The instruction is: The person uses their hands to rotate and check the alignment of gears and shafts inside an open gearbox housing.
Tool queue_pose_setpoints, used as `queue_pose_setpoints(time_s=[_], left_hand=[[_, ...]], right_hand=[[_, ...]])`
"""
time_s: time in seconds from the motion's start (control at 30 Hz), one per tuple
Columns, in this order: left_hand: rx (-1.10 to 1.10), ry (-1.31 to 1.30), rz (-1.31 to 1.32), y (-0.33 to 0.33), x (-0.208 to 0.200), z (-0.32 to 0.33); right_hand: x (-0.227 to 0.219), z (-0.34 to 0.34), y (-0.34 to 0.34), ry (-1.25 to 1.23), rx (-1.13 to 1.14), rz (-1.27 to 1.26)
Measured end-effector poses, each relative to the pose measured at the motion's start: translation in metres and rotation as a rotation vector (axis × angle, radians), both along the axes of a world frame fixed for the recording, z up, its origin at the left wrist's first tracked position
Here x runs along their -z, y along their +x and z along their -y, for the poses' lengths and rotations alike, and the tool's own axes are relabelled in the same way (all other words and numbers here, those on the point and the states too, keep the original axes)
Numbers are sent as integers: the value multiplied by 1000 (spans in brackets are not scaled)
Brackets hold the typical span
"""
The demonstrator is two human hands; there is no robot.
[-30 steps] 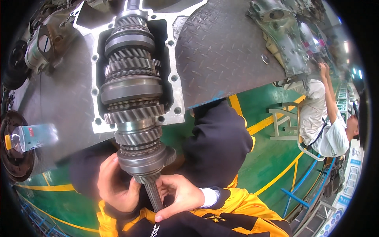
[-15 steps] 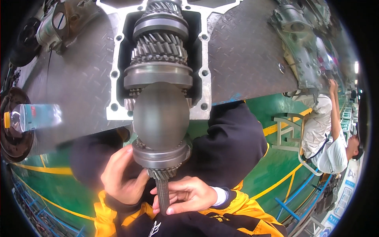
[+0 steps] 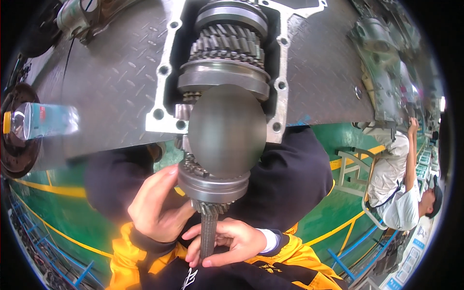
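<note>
A gear shaft runs from the open metal gearbox housing [image 3: 164, 87] toward me, its splined end [image 3: 209, 234] pointing at my body. My right hand [image 3: 237, 241] wraps thumb and fingers around that splined end. On the left, my left hand [image 3: 157, 208] grips the edge of a smooth steel ring [image 3: 212, 189], with its thumb near the small helical gear [image 3: 211, 208] below. Larger helical gears [image 3: 229, 41] and another broad ring [image 3: 224, 77] sit inside the housing. A round blurred patch hides the shaft's middle.
The housing rests on a patterned metal table [image 3: 116, 82]. A plastic bottle with a yellow cap [image 3: 46, 121] lies at left. More metal castings [image 3: 379, 63] are at far right. Beyond them, a person in a light shirt [image 3: 401, 208] sits on a stool [image 3: 355, 169].
The view has shifted, so the housing and shaft appear farther right and the housing higher. Both hands keep their hold on the shaft parts.
</note>
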State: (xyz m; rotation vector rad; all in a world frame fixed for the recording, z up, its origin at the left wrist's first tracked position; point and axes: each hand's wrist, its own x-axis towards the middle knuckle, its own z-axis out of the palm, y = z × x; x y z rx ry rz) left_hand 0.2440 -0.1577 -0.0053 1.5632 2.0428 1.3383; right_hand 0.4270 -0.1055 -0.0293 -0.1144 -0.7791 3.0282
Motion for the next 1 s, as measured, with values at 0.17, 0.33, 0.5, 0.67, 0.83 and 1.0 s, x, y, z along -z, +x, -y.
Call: queue_pose_setpoints(time_s=[0.17, 0.33, 0.5, 0.67, 0.83, 1.0], left_hand=[[12, 118, -44, 0, 4, -5], [5, 129, -94, 0, 4, -7], [8, 156, -137, -2, 3, -10], [-19, 182, -149, 0, 6, -14], [-38, 124, -143, 4, 4, -11], [-28, 109, -121, 5, 8, -6]], right_hand=[[-1, 0, -2, 73, 64, 58], [-3, 1, -4, 131, 106, 97], [4, -1, -4, 279, 125, 22], [-1, 2, -7, 231, 193, -83], [-1, -9, 0, 100, 58, -41], [-4, -5, 1, 147, 147, 51]])
